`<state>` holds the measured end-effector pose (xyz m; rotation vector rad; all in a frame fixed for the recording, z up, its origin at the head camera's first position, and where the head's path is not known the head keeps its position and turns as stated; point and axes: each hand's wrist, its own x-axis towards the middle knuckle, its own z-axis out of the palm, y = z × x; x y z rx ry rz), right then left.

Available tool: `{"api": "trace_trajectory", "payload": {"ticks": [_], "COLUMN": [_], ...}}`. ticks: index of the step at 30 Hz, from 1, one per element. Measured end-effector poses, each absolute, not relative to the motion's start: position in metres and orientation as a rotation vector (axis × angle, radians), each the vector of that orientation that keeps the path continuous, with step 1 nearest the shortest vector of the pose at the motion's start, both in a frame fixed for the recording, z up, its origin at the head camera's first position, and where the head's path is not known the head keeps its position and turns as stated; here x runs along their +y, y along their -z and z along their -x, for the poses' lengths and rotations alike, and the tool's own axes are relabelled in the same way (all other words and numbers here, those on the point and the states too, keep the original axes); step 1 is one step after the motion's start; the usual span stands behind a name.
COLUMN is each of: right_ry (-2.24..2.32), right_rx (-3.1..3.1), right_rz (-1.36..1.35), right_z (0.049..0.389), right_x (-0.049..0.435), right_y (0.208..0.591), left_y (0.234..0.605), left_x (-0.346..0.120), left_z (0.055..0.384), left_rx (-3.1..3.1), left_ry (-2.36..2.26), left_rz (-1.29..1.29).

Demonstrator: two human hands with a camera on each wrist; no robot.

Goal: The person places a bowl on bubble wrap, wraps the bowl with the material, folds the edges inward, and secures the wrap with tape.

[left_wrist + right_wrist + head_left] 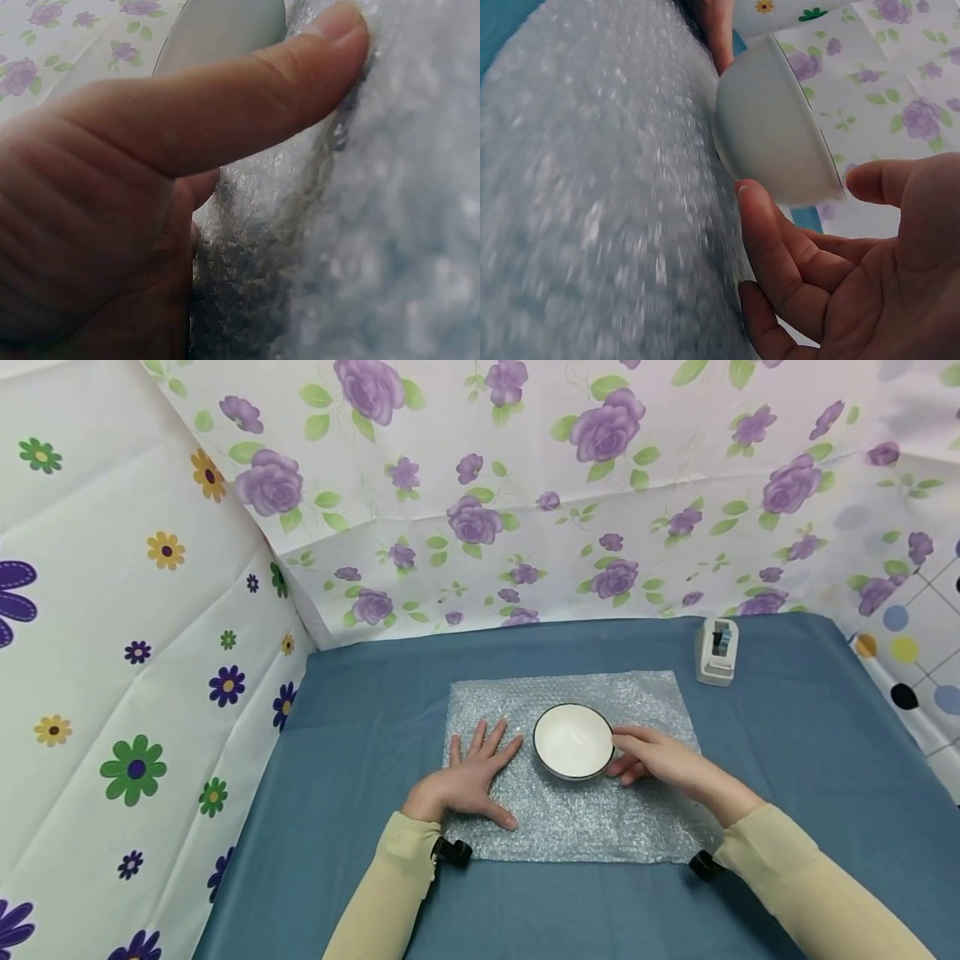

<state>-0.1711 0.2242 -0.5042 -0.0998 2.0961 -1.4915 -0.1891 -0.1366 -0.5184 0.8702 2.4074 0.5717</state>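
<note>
A white bowl (573, 742) with a thin dark rim stands upright on a sheet of bubble wrap (600, 827). My left hand (472, 781) lies with fingers spread on the sheet, just left of the bowl. In the left wrist view the thumb (247, 105) stretches over the wrap, with part of the bowl (225, 34) behind it. On the bowl's right side is my right hand (652, 756), fingers loosely bent. The right wrist view has its thumb (877, 182) just off the rim and the index fingertip (744, 192) low beside the bowl's wall (772, 127).
A white tape dispenser (717, 652) stands behind and to the right of the wrap. Blue cloth (360, 760) covers the table, and flowered sheets (465, 518) hang at the back and left. Dark wrist-camera mounts (453, 852) sit close to the wrap's front edge.
</note>
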Motion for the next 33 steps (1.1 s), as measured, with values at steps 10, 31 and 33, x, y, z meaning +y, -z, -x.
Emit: {"api": "trace_trajectory", "payload": {"ticks": [10, 31, 33], "right_ry": [1.3, 1.215, 1.207], "right_rx": [2.35, 2.284, 2.264], "right_rz": [0.073, -0.188, -0.192], "right_z": [0.142, 0.11, 0.109], "right_x": [0.266, 0.327, 0.329], "right_y": [0.496, 0.499, 0.501], "left_y": [0.514, 0.504, 0.507], "left_x": [-0.14, -0.136, -0.136], "left_z": [0.192, 0.192, 0.193], "left_rx": [2.406, 2.46, 2.462], "left_ry": [-0.683, -0.823, -0.821], "left_rz": [-0.844, -0.893, -0.863]}}
